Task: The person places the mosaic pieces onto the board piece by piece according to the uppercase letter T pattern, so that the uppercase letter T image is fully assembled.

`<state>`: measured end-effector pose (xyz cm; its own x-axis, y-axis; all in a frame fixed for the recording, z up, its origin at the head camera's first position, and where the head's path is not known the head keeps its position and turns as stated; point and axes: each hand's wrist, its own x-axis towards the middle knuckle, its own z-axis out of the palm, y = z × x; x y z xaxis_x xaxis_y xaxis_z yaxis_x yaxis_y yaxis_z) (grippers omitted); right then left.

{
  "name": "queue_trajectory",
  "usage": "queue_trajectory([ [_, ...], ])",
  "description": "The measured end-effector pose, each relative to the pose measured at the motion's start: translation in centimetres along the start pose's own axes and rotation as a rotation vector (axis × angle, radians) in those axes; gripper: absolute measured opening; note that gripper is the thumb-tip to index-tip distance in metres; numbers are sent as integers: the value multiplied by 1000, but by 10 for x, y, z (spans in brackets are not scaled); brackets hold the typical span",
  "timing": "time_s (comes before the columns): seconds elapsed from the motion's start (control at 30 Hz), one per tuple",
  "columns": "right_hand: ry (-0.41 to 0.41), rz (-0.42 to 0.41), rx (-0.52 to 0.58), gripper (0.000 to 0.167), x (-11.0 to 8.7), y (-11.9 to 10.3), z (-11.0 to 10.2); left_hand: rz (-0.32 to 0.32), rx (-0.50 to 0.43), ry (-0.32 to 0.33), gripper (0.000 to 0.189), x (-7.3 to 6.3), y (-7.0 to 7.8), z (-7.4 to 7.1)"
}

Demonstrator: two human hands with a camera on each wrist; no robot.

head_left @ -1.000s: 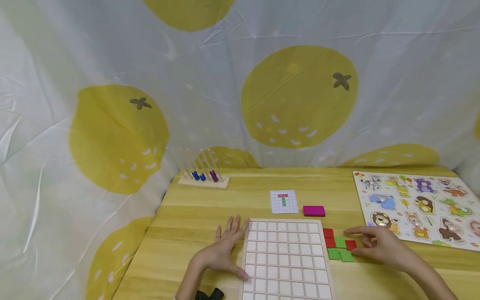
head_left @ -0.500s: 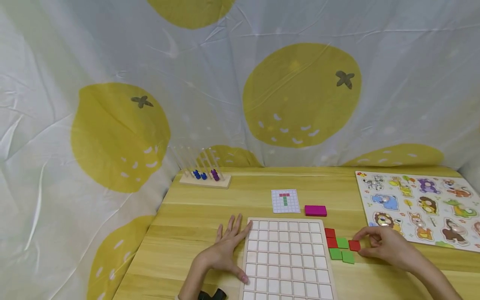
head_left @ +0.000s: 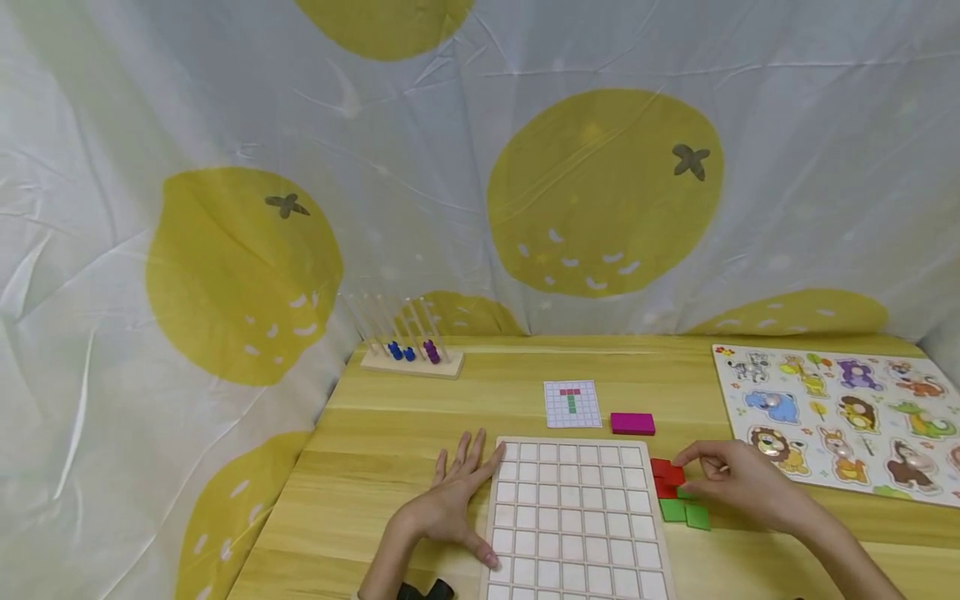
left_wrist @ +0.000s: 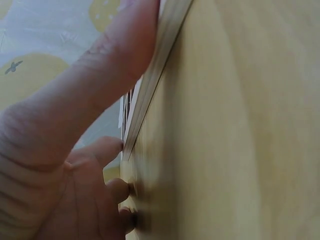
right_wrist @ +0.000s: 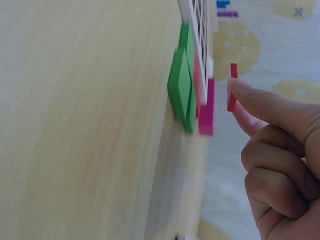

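Observation:
My left hand (head_left: pixel 446 504) is spread at the left side of a pale wooden grid board (head_left: pixel 567 522), its thumb and index finger on the board's edge. In the left wrist view the thumb (left_wrist: pixel 107 65) lies over the rim. My right hand (head_left: pixel 738 483) pinches a thin red square tile (right_wrist: pixel 233 71) between thumb and index finger, lifted above the table; the other fingers are curled in. Below it, beside the board's right edge, lie red tiles (head_left: pixel 663 491) and several green tiles (head_left: pixel 673 511), partly covered by the held tile and hand.
Behind the board lie a card (head_left: pixel 572 417) printed with a red and green T and a magenta block (head_left: pixel 632 424). An animal puzzle board (head_left: pixel 817 408) is at the right. A peg stand with beads (head_left: pixel 412 362) stands back left. A black object (head_left: pixel 438 591) sits at the front.
My right hand has picked up the rightmost red tile and carried it left, over the other tiles toward the board. My left hand stays in place on the board's edge.

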<state>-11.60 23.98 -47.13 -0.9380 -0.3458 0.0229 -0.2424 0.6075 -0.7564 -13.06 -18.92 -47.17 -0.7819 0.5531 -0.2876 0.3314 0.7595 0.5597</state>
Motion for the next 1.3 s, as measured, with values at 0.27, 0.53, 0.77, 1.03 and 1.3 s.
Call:
queue_trajectory([
  [0.27, -45, 24, 58, 20, 28, -27, 31, 16, 8, 0, 145, 2, 0, 2],
  [0.53, -65, 62, 66, 22, 44, -44, 49, 14, 20, 1, 146, 3, -1, 1],
  [0.77, -71, 79, 53, 22, 53, -49, 57, 17, 9, -2, 145, 4, -2, 2],
  [1.03, -79, 60, 79, 25, 56, -46, 59, 8, 0, -5, 145, 3, -2, 3],
  [1.3, -124, 23, 117, 23, 61, -42, 60, -2, 13, -4, 145, 2, -3, 2],
])
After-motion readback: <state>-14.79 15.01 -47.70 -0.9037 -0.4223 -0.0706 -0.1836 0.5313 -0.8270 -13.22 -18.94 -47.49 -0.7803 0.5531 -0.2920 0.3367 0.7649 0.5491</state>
